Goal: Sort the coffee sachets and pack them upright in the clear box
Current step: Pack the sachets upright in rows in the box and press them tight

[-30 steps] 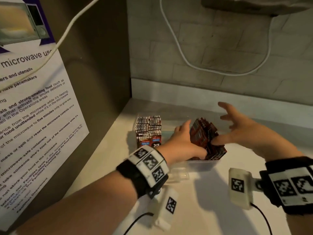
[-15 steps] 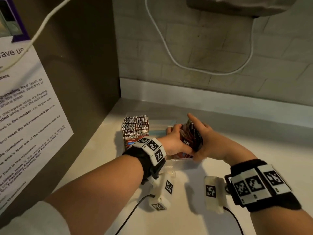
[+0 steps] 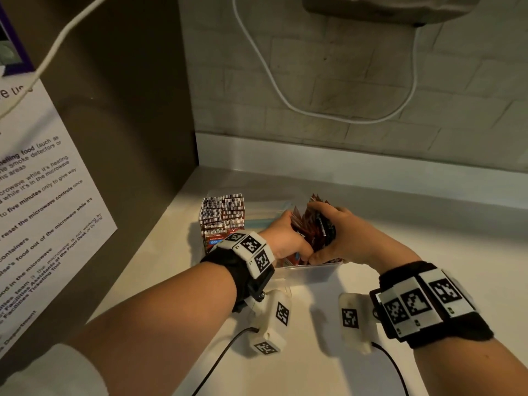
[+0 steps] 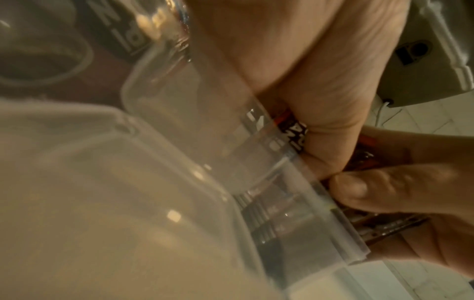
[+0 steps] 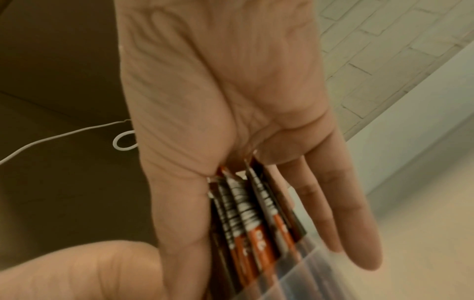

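A clear box (image 3: pixel 311 268) sits on the white counter (image 3: pixel 414 238) near the back left corner. Several sachets (image 3: pixel 223 215) stand upright at its left end, barcodes up. Over the box's right part, both hands hold one bundle of dark red sachets (image 3: pixel 315 227). My left hand (image 3: pixel 281 238) grips it from the left, my right hand (image 3: pixel 351 238) from the right with its fingers over the top. The right wrist view shows the bundle (image 5: pixel 251 213) between the thumb and the long fingers of the right hand (image 5: pixel 218 91). The left wrist view shows the left hand (image 4: pixel 295 71) above the box wall (image 4: pixel 269 182).
A brown panel with a microwave notice (image 3: pixel 43 195) stands along the left. A white cable (image 3: pixel 285 92) loops on the tiled wall behind, under a grey appliance (image 3: pixel 385 10). A raised ledge (image 3: pixel 314 155) runs along the back of the counter.
My right hand, spread open a second ago, has closed round the bundle. Both hands now hold the sachets together over the box. The head view has shifted left.
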